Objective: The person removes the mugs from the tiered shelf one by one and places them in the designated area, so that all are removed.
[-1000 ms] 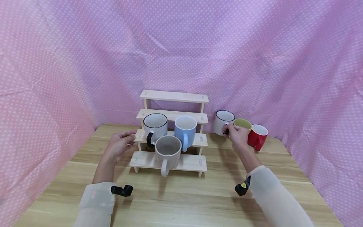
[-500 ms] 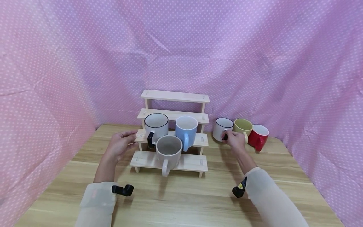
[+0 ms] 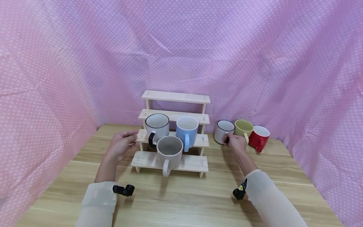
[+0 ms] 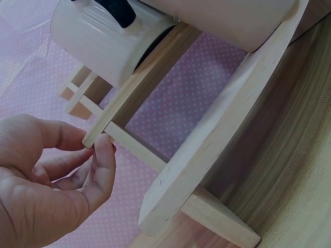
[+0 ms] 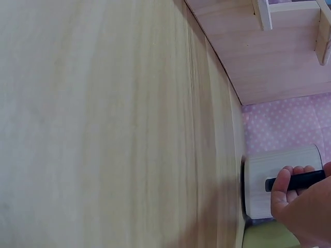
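My left hand (image 3: 121, 145) pinches the left end of a step board on the stepped wooden rack (image 3: 193, 162), with thumb and fingertips at the board's end (image 4: 98, 130). At the right, my right hand (image 3: 237, 144) grips the black handle (image 5: 297, 181) of a white mug with a black rim (image 3: 220, 133). That mug is upright, its base right at the tabletop, beside a yellow-green mug (image 3: 241, 128). On the rack's second step stand another black-rimmed white mug (image 3: 160, 127) and a light blue mug (image 3: 185, 130). A beige mug (image 3: 169, 154) sits on the lowest step.
To the right of the yellow-green mug stands a red mug (image 3: 257, 138). The rack's upper boards (image 3: 175, 96) rise toward a pink dotted cloth (image 3: 181, 47), which hangs behind and around the wooden table (image 3: 181, 201).
My right hand has brought the black-rimmed white mug down and toward me, uncovering the yellow-green mug's handle. My left hand keeps its pinch on the rack.
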{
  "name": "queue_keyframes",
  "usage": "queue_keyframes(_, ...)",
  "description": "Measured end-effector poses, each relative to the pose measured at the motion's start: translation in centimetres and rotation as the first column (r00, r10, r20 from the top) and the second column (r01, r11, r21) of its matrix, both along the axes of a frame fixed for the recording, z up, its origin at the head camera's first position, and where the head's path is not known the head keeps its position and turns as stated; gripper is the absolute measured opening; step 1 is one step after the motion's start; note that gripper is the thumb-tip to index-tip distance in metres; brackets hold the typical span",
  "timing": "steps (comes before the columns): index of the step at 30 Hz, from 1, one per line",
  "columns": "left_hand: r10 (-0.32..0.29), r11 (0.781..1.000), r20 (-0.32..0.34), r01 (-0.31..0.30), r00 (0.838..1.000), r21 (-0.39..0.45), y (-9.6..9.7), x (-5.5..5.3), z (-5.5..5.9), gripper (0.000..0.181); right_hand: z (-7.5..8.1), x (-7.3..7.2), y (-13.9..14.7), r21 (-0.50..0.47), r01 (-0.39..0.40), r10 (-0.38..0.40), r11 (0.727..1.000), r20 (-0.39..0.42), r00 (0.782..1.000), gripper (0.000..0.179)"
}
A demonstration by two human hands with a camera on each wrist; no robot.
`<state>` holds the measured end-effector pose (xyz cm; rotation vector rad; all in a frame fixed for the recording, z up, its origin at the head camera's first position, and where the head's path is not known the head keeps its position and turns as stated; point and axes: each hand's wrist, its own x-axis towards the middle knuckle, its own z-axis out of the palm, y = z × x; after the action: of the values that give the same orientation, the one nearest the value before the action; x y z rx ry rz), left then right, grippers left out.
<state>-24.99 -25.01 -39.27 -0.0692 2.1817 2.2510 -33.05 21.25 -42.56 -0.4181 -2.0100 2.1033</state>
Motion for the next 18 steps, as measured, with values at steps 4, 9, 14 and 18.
queue_keyframes(4,0.01,1.0,0.003,-0.01,1.0,-0.012,0.0,0.1,0.0,0.046,0.2,0.3,0.0,-0.023,-0.021,0.021,1.0,0.013,1.0,0.023)
queue_keyframes(9,0.012,1.0,0.004,-0.012,1.0,-0.02,0.0,0.1,-0.2,0.045,0.4,0.8,0.2,-0.065,-0.086,0.087,0.994,0.019,0.996,0.022)
queue_keyframes(14,0.01,1.0,0.003,-0.01,1.0,-0.03,0.0,-0.1,-0.2,0.044,0.8,1.2,0.4,-0.089,-0.149,0.151,0.985,0.022,0.988,0.02)
queue_keyframes(18,0.014,0.999,0.004,-0.014,1.0,-0.034,0.0,-0.2,-0.2,0.043,0.9,1.2,0.9,-0.12,-0.21,0.215,0.97,0.03,0.976,0.019)
